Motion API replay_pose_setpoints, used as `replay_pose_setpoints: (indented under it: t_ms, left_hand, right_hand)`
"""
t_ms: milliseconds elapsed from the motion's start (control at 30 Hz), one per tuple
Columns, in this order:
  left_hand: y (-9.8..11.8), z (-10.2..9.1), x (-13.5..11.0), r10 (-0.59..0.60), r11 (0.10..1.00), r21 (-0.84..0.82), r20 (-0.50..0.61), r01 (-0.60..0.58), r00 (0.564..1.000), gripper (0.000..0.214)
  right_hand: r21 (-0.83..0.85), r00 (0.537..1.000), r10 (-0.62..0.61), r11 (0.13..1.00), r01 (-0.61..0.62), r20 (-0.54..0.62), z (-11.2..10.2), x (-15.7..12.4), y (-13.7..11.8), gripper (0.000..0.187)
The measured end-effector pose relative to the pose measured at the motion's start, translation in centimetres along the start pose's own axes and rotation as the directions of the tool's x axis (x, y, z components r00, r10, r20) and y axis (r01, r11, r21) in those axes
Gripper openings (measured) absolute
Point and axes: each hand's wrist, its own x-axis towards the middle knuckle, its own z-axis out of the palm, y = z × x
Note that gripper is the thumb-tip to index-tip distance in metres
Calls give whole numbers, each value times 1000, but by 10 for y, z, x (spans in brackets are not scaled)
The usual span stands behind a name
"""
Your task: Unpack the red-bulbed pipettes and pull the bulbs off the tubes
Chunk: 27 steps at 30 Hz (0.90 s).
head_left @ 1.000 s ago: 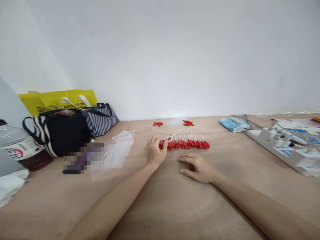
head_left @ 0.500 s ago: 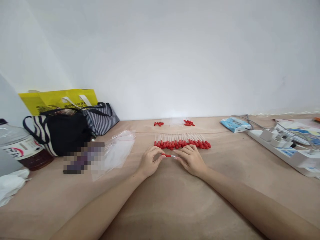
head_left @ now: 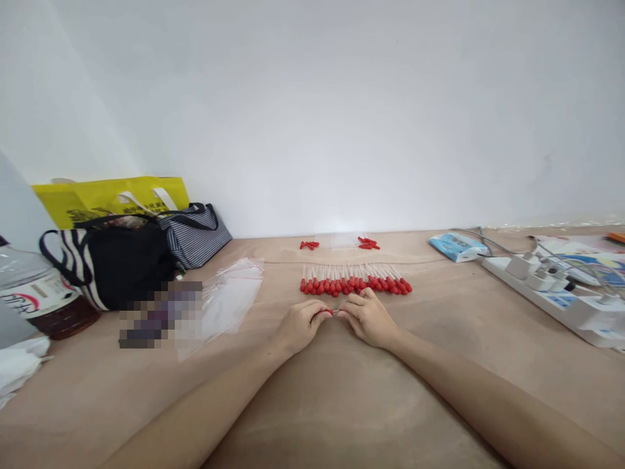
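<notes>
In the head view, just nearer than a row of red-ended sticks (head_left: 355, 285), a slim piece (head_left: 334, 312) lies level, mostly hidden: the left hand (head_left: 303, 324) pinches its red end, the right hand (head_left: 370, 320) its pale, shiny shaft.

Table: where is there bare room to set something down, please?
The table is bare nearest the person, between left forearm and right forearm, and between right forearm and power strip. Crowded: the left side, with bottle, black bag and plastic bags; also the row of red-tipped sticks.
</notes>
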Motion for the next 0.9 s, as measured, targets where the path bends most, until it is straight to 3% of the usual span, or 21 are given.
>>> replay_pose_setpoints:
  t_ms: [300,500,700,900]
  left_hand:
    - [-1,-4,-2,-95,995,-32,12,95,995,18]
    - [-9,-4,-3,-73,996,-56,-47,71,996,12]
    - [-7,-4,-2,7,997,74,-58,-2,998,10]
    - [-7,-7,-3,-97,982,156,-87,110,991,16]
  right_hand:
    - [68,1000,7,998,-8,13,3,-3,2,29]
    - [70,997,73,995,-72,-2,-3,-12,8,28]
    - [68,990,138,988,-137,0,-9,-16,12,21]
    - [144,974,218,964,-224,52,-1,-11,12,18]
